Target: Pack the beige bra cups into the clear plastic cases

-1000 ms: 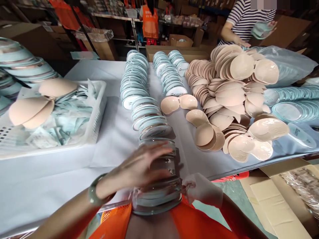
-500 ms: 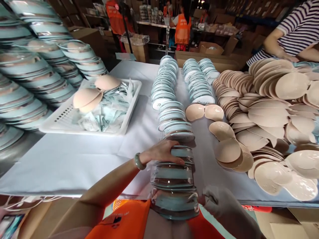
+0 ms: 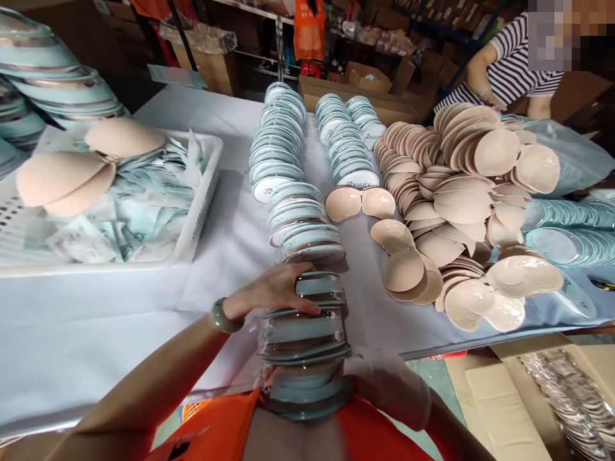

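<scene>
A row of clear, rounded plastic packs (image 3: pixel 302 330) with pale blue cards inside runs from the table to my chest. My left hand (image 3: pixel 271 291), a green bangle at its wrist, grips the row from the left, fingers over the top and thumb at the far side. Motion smears my right hand (image 3: pixel 379 384), which is beside the near end of the row; its fingers are hidden. Farther along lies a line of similar packs (image 3: pixel 278 141) with white lids. To the right are beige adhesive bra cups (image 3: pixel 360 203), one pair lying in front of a second line of packs (image 3: pixel 355 173).
A white basket (image 3: pixel 204 192) on the left holds pale blue sachets and beige cups. Large piles of beige cups (image 3: pixel 461 198) cover the right side. Across the table stands a person in a striped shirt (image 3: pixel 519 57). An open carton (image 3: pixel 500 390) sits below the right edge.
The view has turned right and tilted, so the table's contents appear farther left. My left hand keeps its hold on the packs. My right hand has come closer against the row's near end.
</scene>
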`<state>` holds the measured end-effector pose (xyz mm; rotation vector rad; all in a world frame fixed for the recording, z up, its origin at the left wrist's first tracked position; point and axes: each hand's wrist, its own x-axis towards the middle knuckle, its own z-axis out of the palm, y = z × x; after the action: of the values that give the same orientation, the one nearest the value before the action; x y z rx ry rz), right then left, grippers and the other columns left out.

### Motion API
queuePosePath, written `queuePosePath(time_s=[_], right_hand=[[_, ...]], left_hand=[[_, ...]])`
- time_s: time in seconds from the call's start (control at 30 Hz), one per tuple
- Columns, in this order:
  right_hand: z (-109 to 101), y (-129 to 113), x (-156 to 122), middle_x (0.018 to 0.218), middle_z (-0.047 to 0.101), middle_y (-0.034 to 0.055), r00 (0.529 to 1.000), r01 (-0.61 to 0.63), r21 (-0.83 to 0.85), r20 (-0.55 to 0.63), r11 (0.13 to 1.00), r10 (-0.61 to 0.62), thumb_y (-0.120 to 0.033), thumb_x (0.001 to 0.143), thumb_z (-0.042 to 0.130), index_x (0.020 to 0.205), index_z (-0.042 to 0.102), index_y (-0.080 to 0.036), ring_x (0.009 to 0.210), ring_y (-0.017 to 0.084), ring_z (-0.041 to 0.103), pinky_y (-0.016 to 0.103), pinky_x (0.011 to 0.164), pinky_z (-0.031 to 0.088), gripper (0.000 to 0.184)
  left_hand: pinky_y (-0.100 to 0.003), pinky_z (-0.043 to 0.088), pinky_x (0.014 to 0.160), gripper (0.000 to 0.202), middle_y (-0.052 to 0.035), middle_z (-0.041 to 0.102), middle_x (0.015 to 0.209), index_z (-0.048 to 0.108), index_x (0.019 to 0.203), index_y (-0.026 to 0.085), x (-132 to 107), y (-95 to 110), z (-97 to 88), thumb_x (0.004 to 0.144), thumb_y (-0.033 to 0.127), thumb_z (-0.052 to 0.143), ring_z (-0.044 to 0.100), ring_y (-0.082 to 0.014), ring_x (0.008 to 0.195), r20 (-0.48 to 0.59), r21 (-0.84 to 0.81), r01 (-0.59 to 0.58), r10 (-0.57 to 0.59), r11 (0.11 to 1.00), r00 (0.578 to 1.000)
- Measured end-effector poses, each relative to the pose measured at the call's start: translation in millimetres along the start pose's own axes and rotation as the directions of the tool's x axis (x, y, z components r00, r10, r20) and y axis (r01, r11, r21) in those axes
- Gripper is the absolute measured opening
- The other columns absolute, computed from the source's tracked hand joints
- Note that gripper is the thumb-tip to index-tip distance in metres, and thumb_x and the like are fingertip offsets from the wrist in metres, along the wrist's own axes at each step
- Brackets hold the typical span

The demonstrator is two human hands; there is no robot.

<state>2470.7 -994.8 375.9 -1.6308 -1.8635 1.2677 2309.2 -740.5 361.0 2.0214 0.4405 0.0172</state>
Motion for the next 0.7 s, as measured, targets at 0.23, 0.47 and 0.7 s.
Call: queuePosePath(time_s=[0.23, 0.47, 0.7], right_hand=[[-2, 15, 1, 0.077, 0.068, 0.0032, 0.993, 0.017, -0.348, -0.105, 0.937, -0.057, -0.027, 0.103, 0.041, 0.080, 0.066, -0.018, 0.067, 0.014, 0.051, 0.028, 0.063, 0.034, 0.035], [8, 14, -6, 0.084, 0.069, 0.0019, 0.983, -0.058, 0.033, -0.172, 0.998, 0.062, -0.033, 0.108, 0.038, 0.084, 0.062, -0.018, 0.076, 0.013, 0.059, 0.023, 0.071, 0.042, 0.037], [13, 13, -9, 0.084, 0.066, 0.0005, 0.962, -0.217, 0.122, -0.143, 0.969, 0.233, -0.015, 0.088, 0.048, 0.088, 0.060, -0.018, 0.074, 0.012, 0.058, 0.023, 0.069, 0.040, 0.013]], left_hand=[[-0.036, 0.052, 0.084, 0.061, -0.0062, 0.075, 0.113, 0.066, 0.114, 0.019, -1, -1, -1.0, 0.070, 0.057, 0.083, 0.068, -0.0296, 0.101, 0.002, -0.032, -0.013, 0.013, 0.999, 1.000], [-0.036, 0.052, 0.082, 0.062, -0.0037, 0.074, 0.108, 0.066, 0.114, 0.019, 0, 0, -0.4, 0.069, 0.059, 0.083, 0.068, -0.0274, 0.096, 0.015, -0.039, 0.015, -0.015, 0.999, 1.000], [-0.037, 0.053, 0.079, 0.061, -0.0038, 0.075, 0.102, 0.067, 0.113, 0.020, 1, -7, 2.4, 0.068, 0.059, 0.083, 0.068, -0.0270, 0.093, 0.021, -0.061, 0.032, -0.031, 0.998, 0.999]])
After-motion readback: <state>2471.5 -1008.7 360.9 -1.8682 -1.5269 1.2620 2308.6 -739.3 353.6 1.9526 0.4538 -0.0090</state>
